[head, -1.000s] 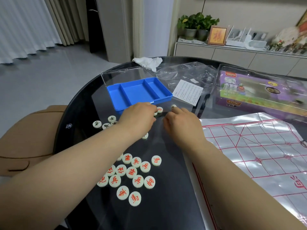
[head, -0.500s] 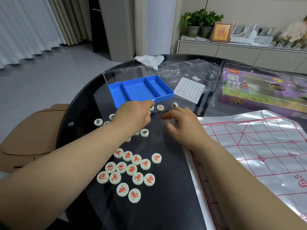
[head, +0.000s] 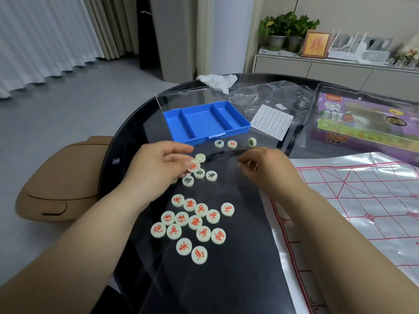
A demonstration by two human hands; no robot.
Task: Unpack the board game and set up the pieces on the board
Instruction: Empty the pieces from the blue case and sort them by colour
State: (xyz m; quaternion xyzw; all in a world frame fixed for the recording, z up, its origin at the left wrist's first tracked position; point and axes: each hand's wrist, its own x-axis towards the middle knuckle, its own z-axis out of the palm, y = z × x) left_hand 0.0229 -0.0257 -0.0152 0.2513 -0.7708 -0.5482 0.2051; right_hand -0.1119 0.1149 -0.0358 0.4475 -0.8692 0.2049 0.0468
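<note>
Black glass tbl (head: 226, 279) w/ blue tray (head: 204, 122), loose pcs (head: 195, 222), board sheet (head: 362, 200), purple box (head: 353, 132), leaflet (head: 273, 121), plastic bag (head: 267, 96), tissue (head: 217, 80).

- Home living room, judging by the furnishings.
- Pleated white curtains (head: 45, 41) reaching a pale tiled floor (head: 68, 114).
- Low sideboard (head: 328, 69) carrying potted plants (head: 288, 26), a framed picture (head: 316, 44) and a white router (head: 353, 49).
- Round black glass-topped table (head: 127, 141), tan chair (head: 61, 177) at its left edge.

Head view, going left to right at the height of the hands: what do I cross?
Tan chair → left hand → red-marked piece it pinches → right hand → red-lined board sheet.
</note>
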